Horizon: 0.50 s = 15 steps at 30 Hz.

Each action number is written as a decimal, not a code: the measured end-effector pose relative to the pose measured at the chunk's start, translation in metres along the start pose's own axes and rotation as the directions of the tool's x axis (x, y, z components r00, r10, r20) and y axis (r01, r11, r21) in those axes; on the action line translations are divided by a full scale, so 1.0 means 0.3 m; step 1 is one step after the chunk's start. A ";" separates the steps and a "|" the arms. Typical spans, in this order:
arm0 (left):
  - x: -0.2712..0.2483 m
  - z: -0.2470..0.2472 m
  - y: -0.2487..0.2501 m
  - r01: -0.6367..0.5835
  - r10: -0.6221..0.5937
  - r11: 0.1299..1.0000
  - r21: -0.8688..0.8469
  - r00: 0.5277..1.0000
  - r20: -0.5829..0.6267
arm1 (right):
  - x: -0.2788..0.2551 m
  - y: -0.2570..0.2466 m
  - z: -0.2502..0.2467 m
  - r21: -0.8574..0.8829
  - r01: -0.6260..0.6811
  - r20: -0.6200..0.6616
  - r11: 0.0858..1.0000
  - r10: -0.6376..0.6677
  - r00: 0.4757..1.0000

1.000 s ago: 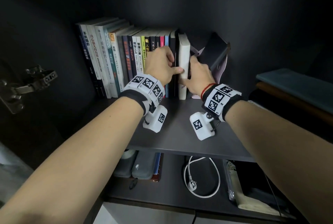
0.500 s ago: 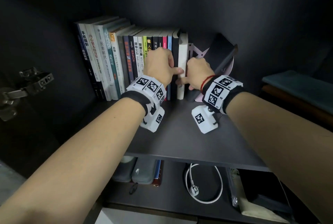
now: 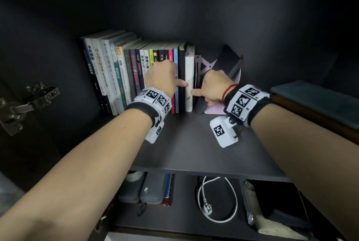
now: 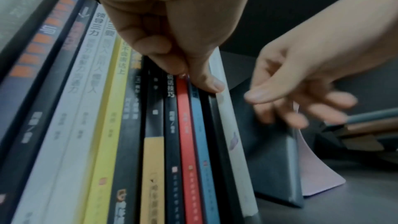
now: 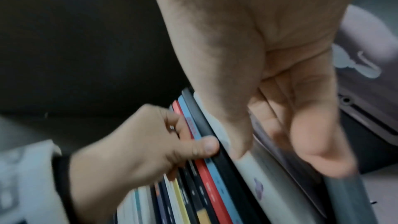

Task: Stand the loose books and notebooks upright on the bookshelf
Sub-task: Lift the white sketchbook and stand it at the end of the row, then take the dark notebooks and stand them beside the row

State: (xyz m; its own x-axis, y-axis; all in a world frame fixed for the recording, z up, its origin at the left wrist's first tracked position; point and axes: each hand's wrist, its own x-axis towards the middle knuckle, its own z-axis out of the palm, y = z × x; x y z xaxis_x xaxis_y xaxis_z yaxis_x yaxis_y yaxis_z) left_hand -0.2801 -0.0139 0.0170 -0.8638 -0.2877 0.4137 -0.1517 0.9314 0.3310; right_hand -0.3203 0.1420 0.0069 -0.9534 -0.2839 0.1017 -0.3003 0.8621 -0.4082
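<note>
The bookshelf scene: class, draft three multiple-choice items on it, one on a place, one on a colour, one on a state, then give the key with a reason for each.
1. Where does the white-spined book stand?
A. At the right end of the upright row
B. At the left end of the row
C. Flat on the lower shelf

2. What colour is the cable on the lower shelf?
A. Red
B. White
C. Yellow

3. How does the dark notebook behind the right hand sit?
A. Lying flat
B. Standing straight in the row
C. Tilted, leaning

Key: 1 A, since in the head view only the pink bookend stands to its right; 2 B, since the coiled cable and its plug show white; 3 C, since its top slants away to the right, clear of the row, while the left hand rests its thumb on the book spines.
</note>
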 end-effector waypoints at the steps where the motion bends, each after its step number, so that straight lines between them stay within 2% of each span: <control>1: -0.009 -0.004 0.005 0.003 -0.003 1.000 0.011 1.000 0.000 | -0.008 0.027 -0.018 -0.032 -0.026 0.046 0.999 0.027 0.999; 4: -0.028 -0.022 0.022 -0.002 0.002 1.000 0.010 1.000 -0.002 | -0.039 0.101 -0.068 -0.098 -0.112 0.120 0.989 0.124 0.985; 6: -0.043 -0.025 0.036 -0.030 0.030 0.998 -0.060 1.000 -0.002 | -0.069 0.135 -0.097 -0.079 -0.147 0.102 0.986 0.154 0.983; 7: -0.054 -0.022 0.048 -0.051 0.050 0.992 -0.114 0.999 -0.007 | -0.074 0.149 -0.105 -0.043 -0.142 0.050 0.989 0.144 0.988; 9: -0.078 -0.015 0.088 -0.092 0.092 0.967 -0.238 0.996 -0.012 | -0.071 0.158 -0.109 0.107 -0.085 -0.085 0.991 0.095 0.992; 10: -0.085 -0.006 0.112 -0.106 0.112 0.947 -0.303 0.994 0.000 | -0.066 0.152 -0.105 0.250 -0.034 -0.107 0.968 0.063 0.992; 12: -0.100 0.015 0.150 -0.107 0.146 0.925 -0.365 0.986 0.079 | -0.048 0.142 -0.084 0.508 0.048 -0.071 0.860 -0.014 0.997; 13: -0.105 0.026 0.162 -0.100 0.153 0.926 -0.364 0.981 0.118 | -0.050 0.132 -0.075 0.558 0.062 -0.026 0.827 -0.058 0.998; 15: -0.112 0.041 0.166 -0.066 0.129 0.930 -0.362 0.980 0.151 | -0.052 0.106 -0.057 0.558 0.082 0.065 0.826 -0.141 0.988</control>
State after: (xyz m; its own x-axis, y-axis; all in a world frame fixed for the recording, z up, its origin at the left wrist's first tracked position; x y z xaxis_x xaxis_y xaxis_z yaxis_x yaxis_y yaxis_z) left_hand -0.2645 0.0450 0.0093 -0.9387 -0.1285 0.3198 0.0902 0.8040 0.5877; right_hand -0.3153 0.1810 0.0079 -0.8976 -0.4294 0.0996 -0.3100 0.4542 -0.8352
